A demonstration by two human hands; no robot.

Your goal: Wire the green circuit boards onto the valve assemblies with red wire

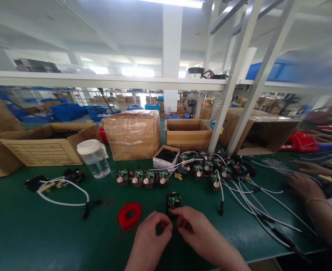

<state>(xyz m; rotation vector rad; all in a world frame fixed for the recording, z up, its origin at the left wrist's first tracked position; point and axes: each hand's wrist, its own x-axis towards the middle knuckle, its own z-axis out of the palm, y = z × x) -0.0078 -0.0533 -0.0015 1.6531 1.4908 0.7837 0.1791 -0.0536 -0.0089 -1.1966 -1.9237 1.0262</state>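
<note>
Fingertips [167,230] of my left hand [149,239] pinch together, contents unclear. My right hand [196,227], nearer, parted, touches the circuit module [173,200] at its near end.

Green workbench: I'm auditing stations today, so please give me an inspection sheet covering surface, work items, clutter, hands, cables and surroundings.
Surface: green bench, with parts spread across it.
Work items: one circuit unit at the hands; four similar units in a row behind it, to the left; more clustered at right; red wire coil left of the hands.
Clutter: plastic jug; small box of black parts.
Hands: right hand touches the circuit unit; left hand is beside it, fingers curled, any grip unclear.
Cables: white cables crisscross at right; another loop at left.
Surroundings: cardboard boxes behind; shelf above; another person's hand at right.
</note>
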